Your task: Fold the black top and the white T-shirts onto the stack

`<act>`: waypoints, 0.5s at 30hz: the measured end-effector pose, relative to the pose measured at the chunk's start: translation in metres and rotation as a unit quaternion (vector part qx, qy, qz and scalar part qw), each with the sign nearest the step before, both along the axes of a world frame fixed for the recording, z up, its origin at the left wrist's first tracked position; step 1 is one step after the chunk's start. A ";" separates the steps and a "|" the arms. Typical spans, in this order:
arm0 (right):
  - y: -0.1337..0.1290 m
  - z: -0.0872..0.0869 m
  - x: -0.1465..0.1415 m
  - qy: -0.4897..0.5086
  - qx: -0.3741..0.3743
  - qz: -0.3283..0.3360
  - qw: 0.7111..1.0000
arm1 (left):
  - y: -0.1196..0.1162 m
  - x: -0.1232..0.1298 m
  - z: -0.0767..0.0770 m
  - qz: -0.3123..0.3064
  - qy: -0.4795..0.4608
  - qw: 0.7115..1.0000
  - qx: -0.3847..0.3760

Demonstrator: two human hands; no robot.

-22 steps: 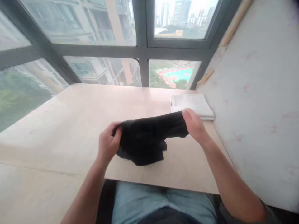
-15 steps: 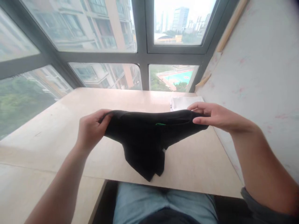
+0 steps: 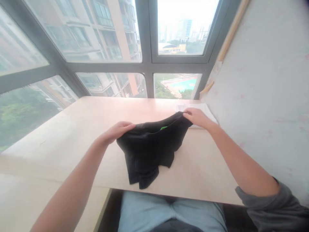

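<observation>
A black cloth garment (image 3: pixel 152 145) with two short leg-like parts hangs over the pale wooden surface, its lower edges toward my body. My left hand (image 3: pixel 122 130) is closed on its upper left corner, and my right hand (image 3: pixel 194 116) pinches the upper right corner, which is slightly higher. The top edge sags open between my hands, and a small green label (image 3: pixel 163 128) shows inside it.
White papers or a white cloth (image 3: pixel 205 112) lie at the back right of the wooden surface (image 3: pixel 84 129), beside the patterned wall (image 3: pixel 265 96). Grey-framed windows (image 3: pixel 108 67) stand behind. My legs in light blue trousers (image 3: pixel 145 209) are below the front edge.
Both hands have come closer together; the left moved right, the right moved left. The garment's top edge, earlier stretched nearly straight, now sags open and tilts up at the right. The right fingers have closed on it.
</observation>
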State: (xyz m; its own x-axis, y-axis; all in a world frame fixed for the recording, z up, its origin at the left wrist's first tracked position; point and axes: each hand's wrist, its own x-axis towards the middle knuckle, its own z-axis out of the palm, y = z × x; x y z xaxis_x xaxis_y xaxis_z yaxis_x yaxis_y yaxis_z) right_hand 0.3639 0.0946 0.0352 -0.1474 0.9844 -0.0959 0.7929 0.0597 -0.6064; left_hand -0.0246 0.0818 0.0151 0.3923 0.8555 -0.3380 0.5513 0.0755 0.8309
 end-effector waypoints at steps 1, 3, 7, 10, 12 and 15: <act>-0.012 -0.017 -0.004 -0.014 0.025 -0.027 0.999 | -0.014 0.006 -0.017 -0.028 0.004 0.999 -0.026; -0.044 -0.047 -0.014 0.011 0.028 -0.069 0.997 | -0.046 0.017 -0.050 -0.097 0.027 0.992 -0.074; -0.124 -0.083 -0.050 0.154 -0.145 -0.049 0.976 | -0.098 0.031 -0.087 -0.167 0.055 0.980 -0.095; -0.162 -0.095 -0.085 0.242 -0.212 -0.028 0.946 | -0.108 0.035 -0.083 -0.172 0.065 0.981 -0.065; -0.172 -0.100 -0.107 0.282 -0.230 -0.030 0.931 | -0.103 0.036 -0.071 -0.175 0.084 0.980 -0.042; -0.174 -0.103 -0.132 0.304 -0.284 -0.032 0.909 | -0.088 0.044 -0.055 -0.145 0.118 0.982 0.011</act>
